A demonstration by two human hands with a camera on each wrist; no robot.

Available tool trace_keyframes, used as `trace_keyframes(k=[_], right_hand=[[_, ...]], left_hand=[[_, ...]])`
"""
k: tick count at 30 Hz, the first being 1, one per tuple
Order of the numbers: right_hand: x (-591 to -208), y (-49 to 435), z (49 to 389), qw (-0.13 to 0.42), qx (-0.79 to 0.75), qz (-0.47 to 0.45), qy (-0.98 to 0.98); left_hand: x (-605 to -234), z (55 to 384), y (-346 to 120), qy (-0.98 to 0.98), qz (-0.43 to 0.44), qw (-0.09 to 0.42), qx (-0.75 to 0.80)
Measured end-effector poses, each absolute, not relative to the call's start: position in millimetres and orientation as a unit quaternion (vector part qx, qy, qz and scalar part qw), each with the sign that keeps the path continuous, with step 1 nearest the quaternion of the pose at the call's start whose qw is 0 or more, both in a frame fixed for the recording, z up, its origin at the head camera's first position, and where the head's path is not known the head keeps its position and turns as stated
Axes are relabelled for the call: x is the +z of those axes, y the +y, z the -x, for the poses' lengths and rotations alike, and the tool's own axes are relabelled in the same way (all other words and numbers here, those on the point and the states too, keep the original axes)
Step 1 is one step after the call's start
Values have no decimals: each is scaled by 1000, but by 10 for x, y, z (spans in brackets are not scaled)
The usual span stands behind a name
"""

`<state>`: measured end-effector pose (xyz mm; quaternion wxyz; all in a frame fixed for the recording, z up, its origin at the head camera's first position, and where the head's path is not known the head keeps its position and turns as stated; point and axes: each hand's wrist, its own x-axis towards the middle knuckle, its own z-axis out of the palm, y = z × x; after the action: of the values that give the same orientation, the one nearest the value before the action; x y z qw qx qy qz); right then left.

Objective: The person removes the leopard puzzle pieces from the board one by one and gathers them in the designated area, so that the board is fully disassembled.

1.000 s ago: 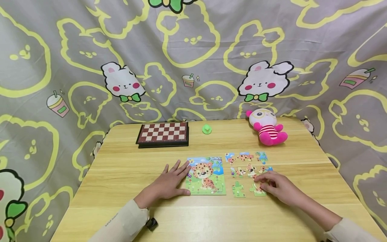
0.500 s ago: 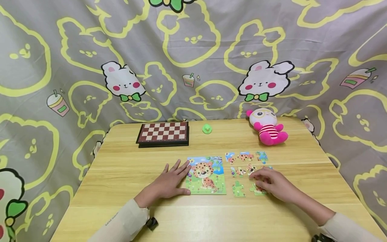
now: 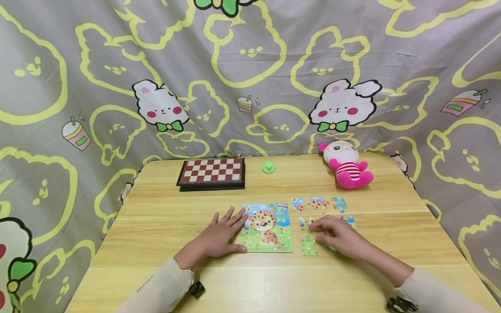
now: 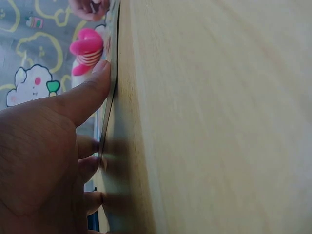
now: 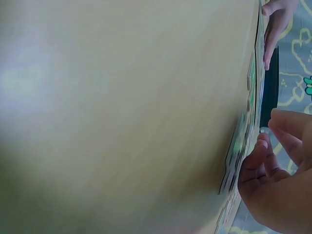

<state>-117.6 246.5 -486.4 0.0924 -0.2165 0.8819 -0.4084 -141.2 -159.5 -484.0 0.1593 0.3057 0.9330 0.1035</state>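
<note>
The left hand [image 3: 221, 234] lies spread on the table, its thumb and fingertips at the left edge of a square leopard picture board [image 3: 268, 228]. In the left wrist view, the thumb [image 4: 90, 92] touches the board's edge. To the board's right, the right hand [image 3: 342, 237] hovers low over loose puzzle pieces, with its fingers bent and a small gap between thumb and index finger. No piece shows between them. A green piece [image 3: 309, 247] lies just left of the thumb, and another piece [image 3: 318, 203] with leopard spots lies behind. The hand hides part of the middle and bottom rows.
A folded chessboard box [image 3: 211, 171] sits at the back left of the wooden table [image 3: 250, 282]. Beside it stands a small green duck [image 3: 268, 167]. A pink and white plush toy [image 3: 348, 167] sits at the back right, before a patterned curtain [image 3: 274, 52].
The right hand has moved left across the puzzle pieces, from the lower right one towards the left of the middle row. The left hand stays where it was at the board.
</note>
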Motion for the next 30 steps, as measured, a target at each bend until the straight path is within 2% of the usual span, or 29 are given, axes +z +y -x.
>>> trace_keyframes(k=[30], right_hand=[[-4822, 1692, 1295, 132, -409, 250, 867]], left_hand=[[-4835, 1405, -1584, 934, -301, 163, 101]])
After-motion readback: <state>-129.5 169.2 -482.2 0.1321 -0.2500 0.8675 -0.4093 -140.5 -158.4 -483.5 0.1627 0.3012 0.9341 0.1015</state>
